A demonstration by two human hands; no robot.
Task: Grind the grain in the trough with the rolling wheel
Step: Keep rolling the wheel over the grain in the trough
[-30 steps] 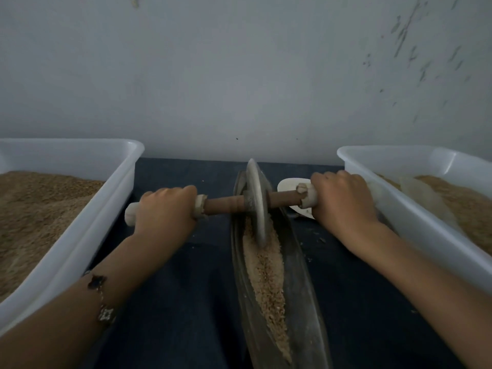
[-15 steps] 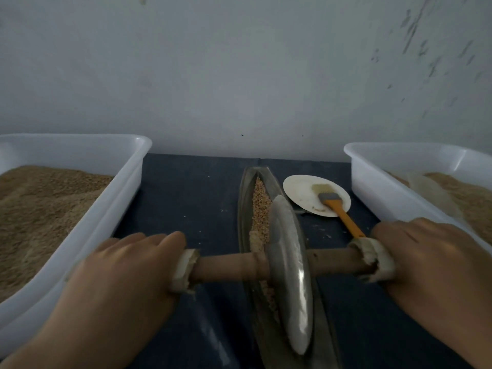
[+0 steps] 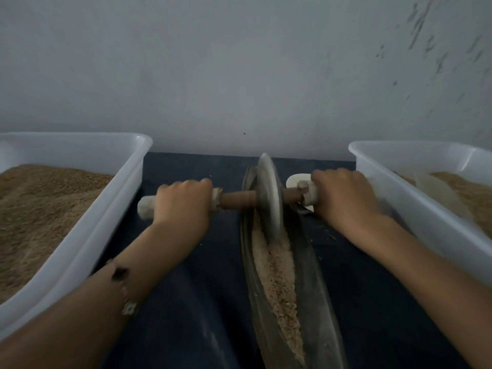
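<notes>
A long, narrow, boat-shaped metal trough [image 3: 316, 296] lies lengthwise on the dark table and holds a strip of tan crushed grain [image 3: 277, 270]. The grey metal rolling wheel [image 3: 269, 193] stands upright in the trough's far end, on a brown wooden axle [image 3: 237, 199] with pale cloth-wrapped ends. My left hand [image 3: 183, 206] is closed around the left handle. My right hand [image 3: 343, 195] is closed around the right handle. Both arms are stretched forward.
A white plastic tub [image 3: 106, 217] full of brown grain stands at the left. Another white tub [image 3: 415, 198] with grain stands at the right. A small white dish [image 3: 296, 179] lies behind my right hand, partly hidden. A grey wall rises just beyond the table.
Half a second ago the wheel was near me in the trough; now both hands have pushed it to the far end, uncovering the grain along the near part.
</notes>
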